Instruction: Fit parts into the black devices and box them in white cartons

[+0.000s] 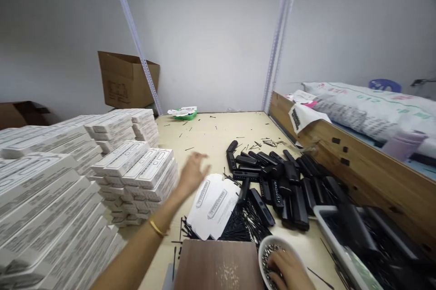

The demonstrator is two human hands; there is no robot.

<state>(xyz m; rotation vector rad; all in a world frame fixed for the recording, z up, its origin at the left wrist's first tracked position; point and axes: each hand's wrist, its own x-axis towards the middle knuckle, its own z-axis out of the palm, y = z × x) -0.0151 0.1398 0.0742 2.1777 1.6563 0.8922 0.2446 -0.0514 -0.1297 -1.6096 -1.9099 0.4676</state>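
My left hand [194, 173] is in the air above the table, between stacked white boxes and a flat white printed card [214, 206]. Its fingers are slightly blurred and apart, with nothing visible in them. My right hand [288, 269] reaches into a white bowl [261, 253] of small shiny metal pieces [267, 253]. Its fingers are curled down among the pieces, and their tips are hidden. The card lies over a heap of thin black sticks [250, 222]. A brown board [218, 262] is close in front of me, beside the bowl, with small light flecks on it.
Stacks of white boxes [146, 163] fill the left side. Many black plastic cases [296, 199] lie piled at right, near a white tray [327, 210] and a wooden side rail [340, 149]. A cardboard box [119, 81] and a green tray [187, 116] are farther back.
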